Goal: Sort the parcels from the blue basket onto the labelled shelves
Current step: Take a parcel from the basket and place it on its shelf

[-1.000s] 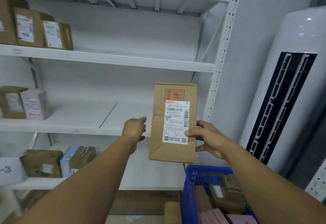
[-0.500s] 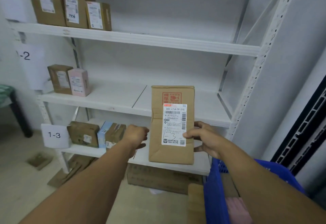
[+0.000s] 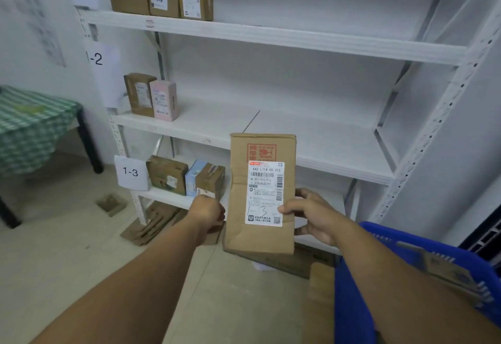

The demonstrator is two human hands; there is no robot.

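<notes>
The parcel (image 3: 238, 202) is a tall, narrow box of plain brown cardboard, held upright in the air in front of the white rack (image 3: 271, 37), its face turned to the camera. Its card is worn: a crease runs across the middle, and the lower half is dented and wrinkled. A red printed stamp (image 3: 261, 151) sits near its top edge. Below the stamp is a white shipping label (image 3: 265, 181) with barcodes, a QR code and "1-3" written by hand near its foot. The right hand (image 3: 311, 216) grips the parcel's right edge, thumb on the label's lower corner and fingers (image 3: 303, 194) wrapped behind. The left hand (image 3: 207, 213) hangs just left of the parcel with its back to the camera; its fingers are tucked out of sight, so I cannot tell whether they are clenched or touch the card. Further left of the parcel hangs a sign (image 3: 130, 172) reading "1-3". The blue basket (image 3: 352, 303) is below and right of the parcel.
</notes>
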